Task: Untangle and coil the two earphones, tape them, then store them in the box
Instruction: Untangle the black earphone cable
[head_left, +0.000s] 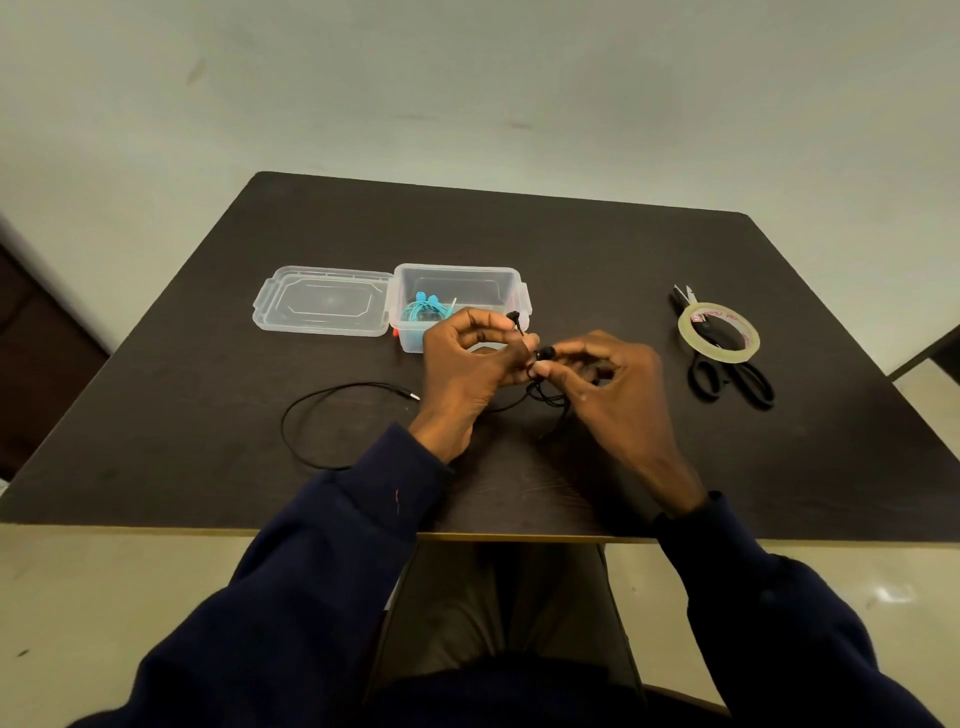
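While a blue earphone (423, 310) already lay coiled in the box (457, 268), a person worked on the second set at a dark table (519, 234). At far left, the lid (322, 301) rested flat beside the open box, and the cable (353, 385) of the black earphone (544, 354) curved in one loose loop across the table in front of it, its plug (414, 397) pointing toward the hands. At centre, the left hand (467, 364) pinched one bud by its stem, and the right hand (608, 384), almost touching it, pinched the other bud and a small knot of cable that hung between them. Both hands were raised just above the table, in front of the box. Whether the blue set had been taped could not be seen. At right, the tape (719, 355) sat on top of the scissors (727, 382), well apart from the hands and apparently unused for this set.

Judging by the knot, the untangling of the black pair was in hand, with roughly half the task done. The next move would call for teasing the small loops free without pulling them tight, then drawing in the slack from the left and winding it into an even coil.
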